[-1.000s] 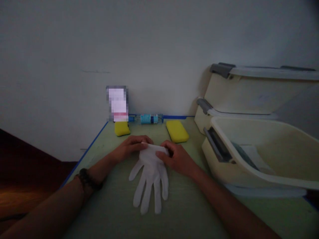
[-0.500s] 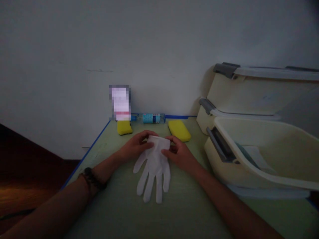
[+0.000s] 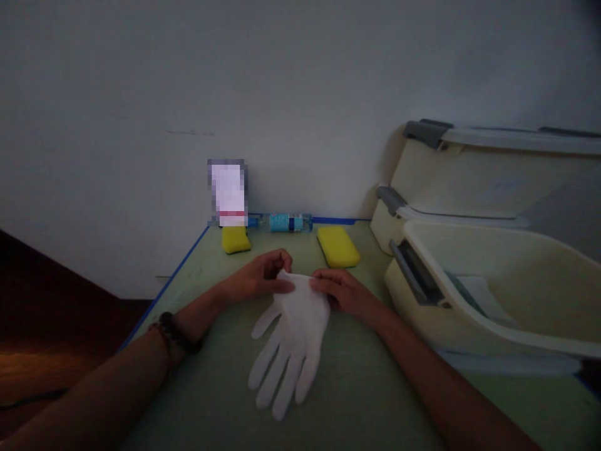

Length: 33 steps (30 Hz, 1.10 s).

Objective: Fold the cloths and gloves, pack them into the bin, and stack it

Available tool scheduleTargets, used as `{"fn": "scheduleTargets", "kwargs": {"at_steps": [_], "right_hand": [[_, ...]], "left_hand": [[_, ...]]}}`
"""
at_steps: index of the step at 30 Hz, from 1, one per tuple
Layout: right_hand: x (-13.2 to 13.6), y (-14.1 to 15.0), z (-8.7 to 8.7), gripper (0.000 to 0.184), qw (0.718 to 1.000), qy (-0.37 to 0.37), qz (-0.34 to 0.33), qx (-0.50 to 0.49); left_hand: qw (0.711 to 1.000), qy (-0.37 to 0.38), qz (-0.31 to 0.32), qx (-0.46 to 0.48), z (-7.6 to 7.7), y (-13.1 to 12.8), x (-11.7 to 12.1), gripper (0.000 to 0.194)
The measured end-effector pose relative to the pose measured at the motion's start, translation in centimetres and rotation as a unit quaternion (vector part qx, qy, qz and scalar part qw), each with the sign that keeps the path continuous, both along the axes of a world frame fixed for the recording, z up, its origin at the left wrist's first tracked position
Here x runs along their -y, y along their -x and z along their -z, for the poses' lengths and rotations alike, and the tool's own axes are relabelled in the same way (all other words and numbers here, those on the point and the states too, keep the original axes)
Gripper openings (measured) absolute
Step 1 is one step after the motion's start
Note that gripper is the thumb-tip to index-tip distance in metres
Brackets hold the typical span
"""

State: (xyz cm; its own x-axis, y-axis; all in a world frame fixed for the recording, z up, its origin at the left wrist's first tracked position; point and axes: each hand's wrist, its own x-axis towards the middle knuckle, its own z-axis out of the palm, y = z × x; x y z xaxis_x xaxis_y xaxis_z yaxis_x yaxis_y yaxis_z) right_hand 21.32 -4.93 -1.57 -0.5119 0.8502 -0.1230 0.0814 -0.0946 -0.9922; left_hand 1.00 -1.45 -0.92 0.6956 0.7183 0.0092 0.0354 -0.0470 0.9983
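Note:
A white glove (image 3: 298, 326) hangs with its fingers pointing towards me and its cuff at the far end, over the green tabletop. My left hand (image 3: 263, 274) pinches the left corner of the cuff between thumb and fingers. On the cuff's right side, my right hand (image 3: 335, 287) grips the cloth, thumb on top and the fingers partly hidden behind. Beyond the hands lie two yellow sponges: a small one (image 3: 235, 240) at the left and a larger one (image 3: 338, 247) at the right.
A clear bottle with a blue label (image 3: 286, 222) lies along the table's back edge. Left of it a blurred-out phone-like screen (image 3: 230, 191) stands upright against the wall. At the right is an open cream bin (image 3: 404, 294) with cloth-like items inside, beside larger cream boxes (image 3: 432, 178).
The glove has come nearer to me and its fingers now swing further left. My right hand has moved lower, its grip closing on the cuff's right side.

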Motion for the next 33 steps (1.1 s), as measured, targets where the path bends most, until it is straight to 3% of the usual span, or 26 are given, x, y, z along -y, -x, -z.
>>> {"fn": "scheduleTargets", "kwargs": {"at_steps": [5,8,10,12,16,20,24,29,33], "right_hand": [[-0.1,0.9,0.4,0.016,0.996,-0.065,0.062,0.025],[-0.2,1.1,0.8,0.017,0.971,-0.145,0.176,0.075],[-0.3,1.0,0.9,0.018,0.932,-0.218,0.249,0.147],[-0.5,0.7,1.0,0.018,0.897,-0.266,0.281,0.215],[-0.7,0.4,1.1,0.011,0.886,-0.281,0.27,0.251],[-0.6,0.5,1.1,0.01,0.884,-0.286,0.266,0.258],[-0.6,0.4,1.1,0.023,0.884,-0.287,0.284,0.236],[-0.7,0.2,0.9,0.025,0.92,-0.245,0.249,0.176],[-0.4,0.6,0.8,0.021,0.92,-0.259,0.233,0.18]], "left_hand": [[0.981,-0.139,-0.12,-0.054,0.5,-0.5,-0.1,0.025],[0.915,-0.308,-0.225,-0.134,0.1,-0.7,0.4,0.016],[0.861,-0.417,-0.231,-0.177,-0.4,-1.0,1.2,0.009],[0.837,-0.469,-0.172,-0.223,-0.8,-1.4,2.2,0.003],[0.818,-0.473,-0.062,-0.321,-0.5,-2.2,3.5,0.025],[0.803,-0.46,-0.023,-0.378,0.4,-2.1,3.4,0.05],[0.786,-0.455,0.014,-0.419,-0.2,-0.7,3.0,0.058],[0.789,-0.446,0.046,-0.42,-2.4,1.5,2.5,0.054],[0.781,-0.456,-0.015,-0.428,-2.4,1.2,2.3,0.035]]}}
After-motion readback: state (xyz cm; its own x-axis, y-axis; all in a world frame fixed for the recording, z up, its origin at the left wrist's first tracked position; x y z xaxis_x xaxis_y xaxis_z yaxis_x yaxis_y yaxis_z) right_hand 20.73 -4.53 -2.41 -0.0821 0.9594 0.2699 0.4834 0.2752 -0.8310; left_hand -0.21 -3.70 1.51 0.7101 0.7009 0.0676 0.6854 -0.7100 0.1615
